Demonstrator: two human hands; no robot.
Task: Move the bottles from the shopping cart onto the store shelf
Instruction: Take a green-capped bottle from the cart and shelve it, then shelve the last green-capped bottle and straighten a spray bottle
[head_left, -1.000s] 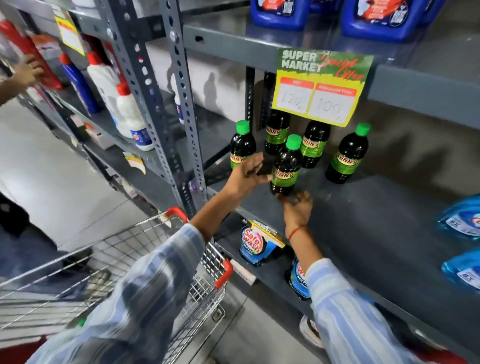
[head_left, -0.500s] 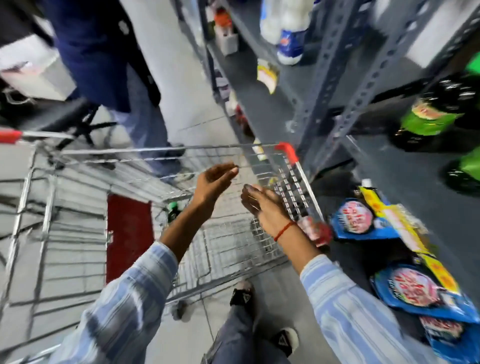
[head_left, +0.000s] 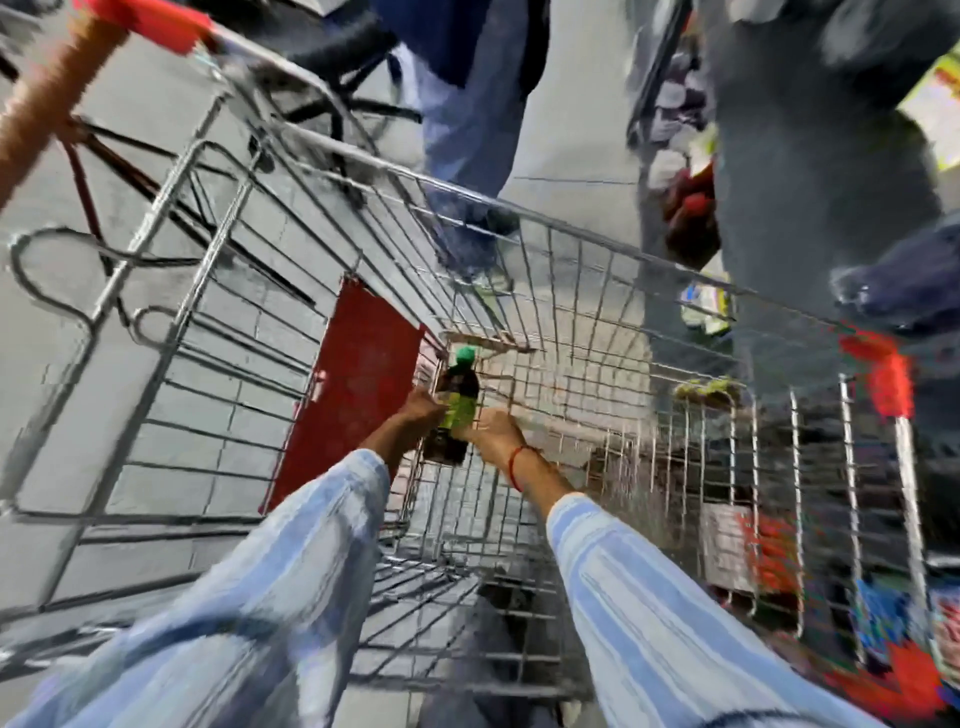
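Note:
A dark bottle with a green cap and green label lies deep inside the wire shopping cart. My left hand is wrapped around its left side. My right hand, with a red thread on the wrist, presses against the bottle's right side near the label. Both arms in striped blue sleeves reach down into the basket. The store shelf rises at the upper right, blurred. The picture is smeared by motion.
A red panel forms the cart's child-seat flap. Another person's legs in jeans stand beyond the cart's far side. Red corner bumpers mark the cart's rim. Packaged goods sit low at the right.
My hands left the bottles on the shelf, swung over the cart and dropped inside it. They now close on a bottle at the bottom of the basket.

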